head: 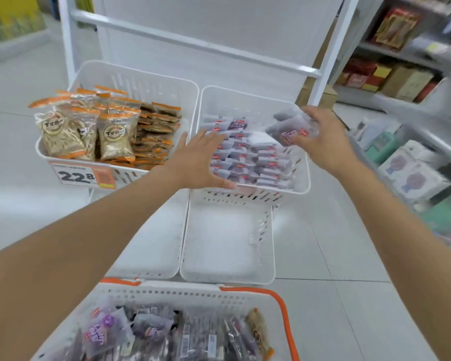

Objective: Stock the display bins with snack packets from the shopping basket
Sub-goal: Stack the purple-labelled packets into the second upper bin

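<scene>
I am holding snack packets [289,126] over the far right corner of the white bin [245,96], my right hand [320,142] keeping a curled grip on them. My left hand [198,157], its grip open, is lying flat on the packets stacked inside. The shopping basket [279,300] is sitting nearest me.

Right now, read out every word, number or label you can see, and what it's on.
"22" with a smaller "8": white and orange price tag on the left white plastic bin.
"Ty…", rest blurred: round logo on the clear orange-topped packets.
Small red labels on the white and purple packets in the right bin: too blurred.
Lettering on purple packets in the orange-handled basket: too blurred.
</scene>
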### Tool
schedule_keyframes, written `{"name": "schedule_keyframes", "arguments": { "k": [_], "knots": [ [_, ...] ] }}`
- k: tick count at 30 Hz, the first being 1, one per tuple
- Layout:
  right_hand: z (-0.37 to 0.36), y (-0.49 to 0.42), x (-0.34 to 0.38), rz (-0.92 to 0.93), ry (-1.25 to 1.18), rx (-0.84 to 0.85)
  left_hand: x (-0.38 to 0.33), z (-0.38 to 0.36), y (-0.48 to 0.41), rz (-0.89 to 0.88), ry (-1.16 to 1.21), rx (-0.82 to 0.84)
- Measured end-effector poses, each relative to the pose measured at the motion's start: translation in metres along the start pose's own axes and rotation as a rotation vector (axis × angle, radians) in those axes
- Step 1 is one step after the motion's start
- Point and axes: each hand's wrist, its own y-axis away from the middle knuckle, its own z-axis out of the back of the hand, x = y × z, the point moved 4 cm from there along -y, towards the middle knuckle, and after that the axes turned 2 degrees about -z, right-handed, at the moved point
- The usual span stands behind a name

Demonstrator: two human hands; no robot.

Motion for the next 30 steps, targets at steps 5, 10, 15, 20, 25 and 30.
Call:
{"name": "schedule_keyframes", "arguments": {
  "k": [5,10,15,20,25,30],
  "knots": [
    [-0.053,-0.077,-0.034,0.044,0.146,0.143,0.014,-0.016,-0.027,-0.021,-0.124,0.054],
    [-0.1,-0.098,-0.056,-0.196,0.12,0.508,0.019,-0.022,-0.028,-0.049,-0.093,-0.016],
    [-0.123,-0.101,-0.071,-0.177,0.279,0.453,0.018,-0.022,-0.027,-0.06,-0.051,-0.06],
    [-0.128,-0.092,-0.075,-0.175,0.15,0.377,0.019,-0.02,-0.025,-0.074,-0.024,-0.084],
    [-0.104,-0.029,-0.033,-0.056,0.076,0.097,0.009,-0.017,-0.013,-0.04,0.006,-0.147],
    [-0.097,0.104,0.02,0.064,-0.148,0.124,-0.027,-0.026,0.057,-0.19,0.161,-0.358]
  ]
}}
